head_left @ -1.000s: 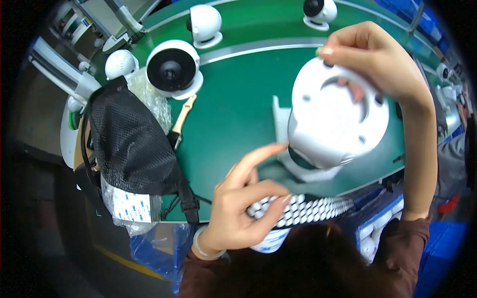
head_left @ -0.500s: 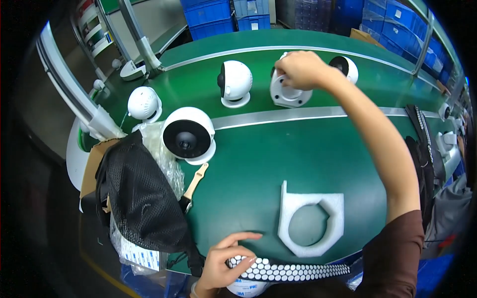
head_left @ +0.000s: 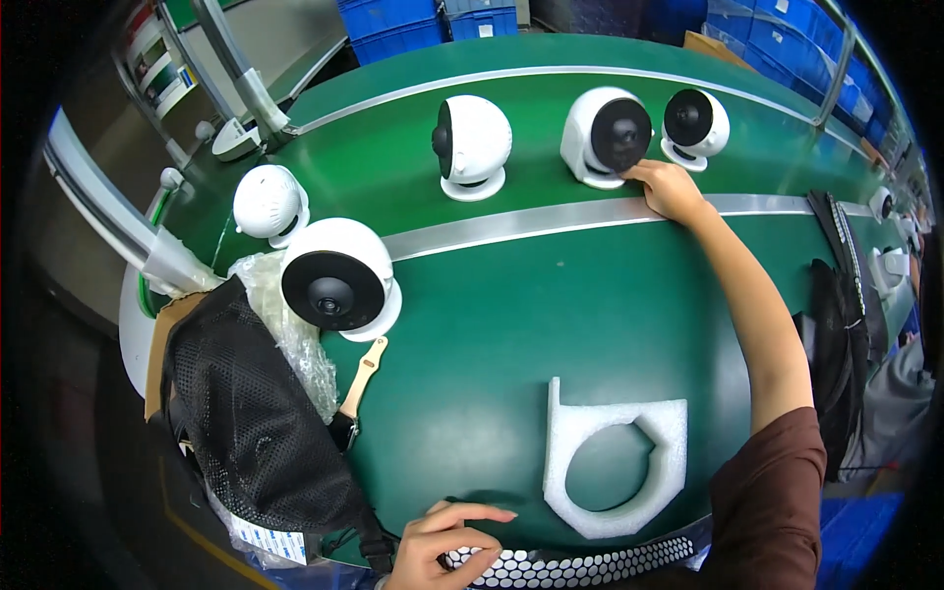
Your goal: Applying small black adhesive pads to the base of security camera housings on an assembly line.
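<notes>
Perhaps steadying the round white black-faced camera [head_left: 610, 136], my bunched right fingers [head_left: 639, 173] touch it low; left fingers [head_left: 474, 513] half-curl at the white-dotted black strip [head_left: 590, 567], grips unclear

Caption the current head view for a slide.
Right hand at a white, black-faced camera, left hand at a white-dotted strip.

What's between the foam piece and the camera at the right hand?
Head view: a silver strip and green tabletop separate the foam piece from that camera.
</notes>
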`<state>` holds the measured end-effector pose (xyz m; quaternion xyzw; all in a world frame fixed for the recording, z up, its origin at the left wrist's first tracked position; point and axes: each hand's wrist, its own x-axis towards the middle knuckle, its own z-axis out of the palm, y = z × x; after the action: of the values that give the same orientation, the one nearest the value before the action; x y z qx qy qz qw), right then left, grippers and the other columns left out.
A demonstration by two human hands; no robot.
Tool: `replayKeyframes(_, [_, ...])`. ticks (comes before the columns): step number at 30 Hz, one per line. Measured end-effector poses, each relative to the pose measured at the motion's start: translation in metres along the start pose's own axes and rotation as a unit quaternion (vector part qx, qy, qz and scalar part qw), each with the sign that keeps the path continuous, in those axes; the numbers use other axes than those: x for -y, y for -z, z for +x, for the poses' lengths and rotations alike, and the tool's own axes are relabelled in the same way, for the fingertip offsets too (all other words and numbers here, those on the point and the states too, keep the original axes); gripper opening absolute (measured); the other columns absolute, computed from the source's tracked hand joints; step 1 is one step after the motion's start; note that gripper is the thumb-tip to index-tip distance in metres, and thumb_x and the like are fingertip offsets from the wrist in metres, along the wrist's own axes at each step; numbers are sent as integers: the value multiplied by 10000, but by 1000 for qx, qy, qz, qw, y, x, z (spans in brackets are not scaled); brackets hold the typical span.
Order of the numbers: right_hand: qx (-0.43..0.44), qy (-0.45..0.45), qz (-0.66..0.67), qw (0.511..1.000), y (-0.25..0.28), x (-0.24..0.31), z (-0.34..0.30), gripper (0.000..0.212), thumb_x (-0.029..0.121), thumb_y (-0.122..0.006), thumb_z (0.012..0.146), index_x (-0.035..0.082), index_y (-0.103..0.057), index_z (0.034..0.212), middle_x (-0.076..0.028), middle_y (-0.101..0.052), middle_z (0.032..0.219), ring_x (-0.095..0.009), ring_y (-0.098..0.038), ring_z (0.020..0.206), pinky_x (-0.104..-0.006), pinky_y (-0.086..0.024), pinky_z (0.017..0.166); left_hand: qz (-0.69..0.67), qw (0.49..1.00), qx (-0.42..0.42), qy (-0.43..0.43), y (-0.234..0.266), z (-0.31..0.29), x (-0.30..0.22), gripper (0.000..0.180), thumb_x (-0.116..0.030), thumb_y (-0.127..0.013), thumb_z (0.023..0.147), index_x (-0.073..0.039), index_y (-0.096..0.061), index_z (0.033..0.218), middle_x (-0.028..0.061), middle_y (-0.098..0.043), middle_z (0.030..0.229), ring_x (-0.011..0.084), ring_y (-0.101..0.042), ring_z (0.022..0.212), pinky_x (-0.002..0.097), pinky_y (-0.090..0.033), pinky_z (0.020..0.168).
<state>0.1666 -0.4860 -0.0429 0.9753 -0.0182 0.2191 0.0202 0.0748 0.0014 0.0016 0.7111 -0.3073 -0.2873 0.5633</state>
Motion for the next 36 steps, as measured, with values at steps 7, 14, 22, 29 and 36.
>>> replayKeyframes(7, [100,-71,19,992,22,-7,6,439,-41,-469,635,130,-675,984,-71,-602,1108,-252,-562,1006,-344,-452,847,25,999,46,-3,5,1,1,54,4,-624,682,18,-614,733,187,-620,972,267,-584,827,338,-427,760])
replayKeyframes(14, [-260,65,118,956,16,108,33,502,-1,-536,660,160,-527,1136,-75,-568,1138,-251,-575,1000,-325,-504,794,48,998,14,-36,5,-2,5,38,-19,-649,673,-26,-674,700,125,-653,962,134,-493,637,247,-372,597])
replayKeyframes(22, [-250,-10,169,953,-13,112,95,947,239,-797,526,142,-300,1327,-234,-335,1301,-404,-369,1187,-440,-334,993,17,999,15,-25,0,1,7,29,10,-632,720,15,-658,731,151,-641,963,159,-566,750,247,-421,622])
replayKeyframes(29, [73,-286,574,764,138,149,9,658,503,-551,698,150,-455,1245,-117,-497,1195,-282,-572,965,-486,-493,745,42,997,8,-68,2,-10,10,57,14,-637,692,9,-643,749,135,-629,1014,179,-603,733,260,-444,686])
replayKeyframes(36, [339,-227,514,755,182,174,-90,672,538,-566,709,9,-521,1121,-113,-586,1012,-202,-598,842,-380,-521,582,70,971,-9,-228,-26,4,3,83,-18,-667,652,-32,-670,733,213,-441,1274,142,-537,698,234,-390,602])
